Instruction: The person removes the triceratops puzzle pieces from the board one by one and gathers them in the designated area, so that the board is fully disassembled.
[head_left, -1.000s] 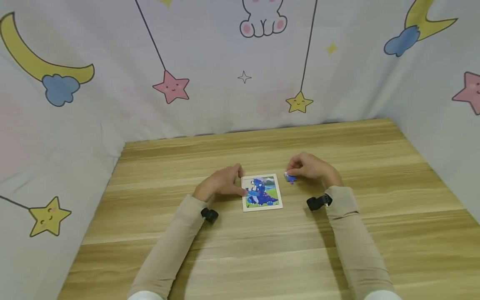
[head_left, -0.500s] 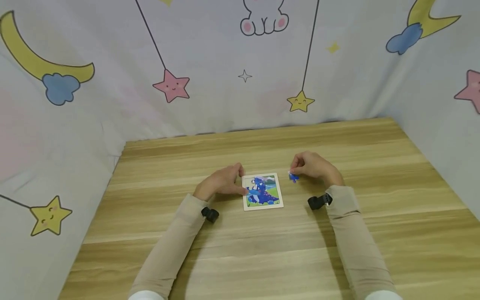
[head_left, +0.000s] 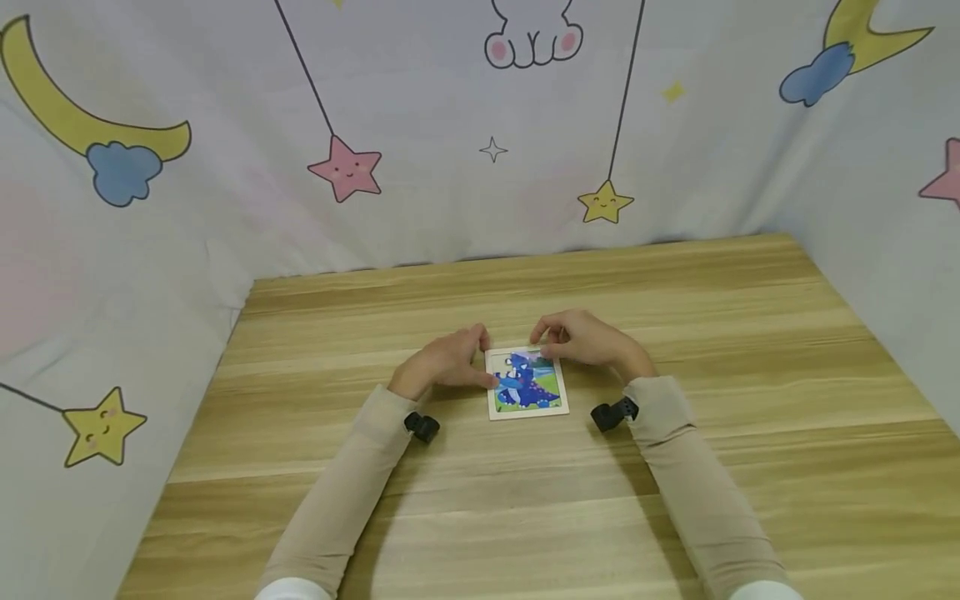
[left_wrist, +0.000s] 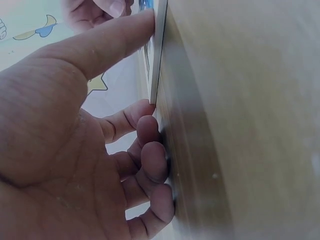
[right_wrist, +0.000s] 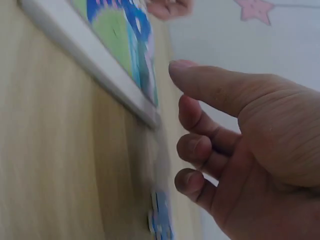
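Right wrist alone shows a piece (left hand grips puzzle, right hand relaxed).

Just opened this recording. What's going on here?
A person is working on a square, pale-framed puzzle with a blue dinosaur picture on a wood-grain table. Their left hand holds its far left corner. The right hand is by the far right corner, with no piece visible in its fingers. The right wrist view shows a loose blue puzzle piece outside the frame, so it seems unfinished.
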